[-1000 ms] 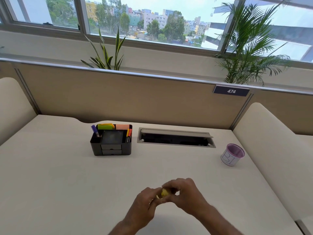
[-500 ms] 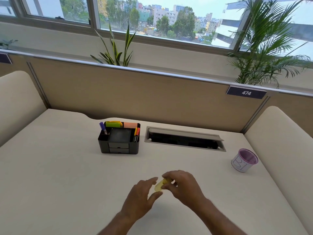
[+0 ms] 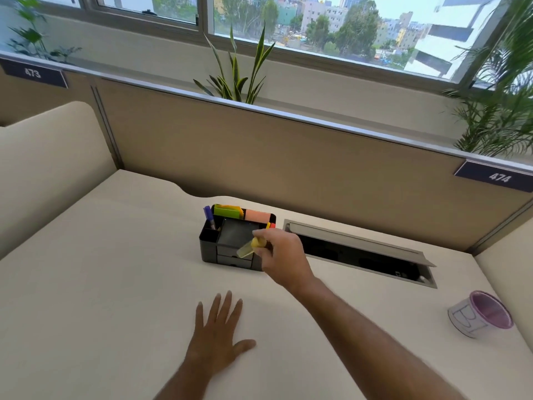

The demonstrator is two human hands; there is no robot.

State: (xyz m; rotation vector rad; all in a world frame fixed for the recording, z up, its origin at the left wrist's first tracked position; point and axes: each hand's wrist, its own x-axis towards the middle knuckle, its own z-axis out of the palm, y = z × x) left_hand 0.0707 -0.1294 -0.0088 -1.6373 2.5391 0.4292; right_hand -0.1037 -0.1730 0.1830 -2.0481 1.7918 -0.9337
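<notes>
Yellow highlighter (image 3: 249,248) pinched in your right hand (image 3: 284,255), at the black organizer (image 3: 209,252).
Nearest you, the left hand (image 3: 215,339) lies flat on the table (image 3: 101,284), fingers spread, holding nothing. Ahead of it, the right-hand fingers grip the yellow barrel, with the pale cap end pointing down-left. It's probably light, rigid, slick plastic. Hold it mid-barrel, not by the cap, which may pull off. The organizer sits just beyond your fingertips; whether they touch is unclear.

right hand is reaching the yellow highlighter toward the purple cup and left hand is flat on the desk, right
Not quite. In the head view the right hand reaches the yellow highlighter toward the black organizer, not the purple cup, which stands apart at the far right. The left hand does lie flat on the desk.
</notes>
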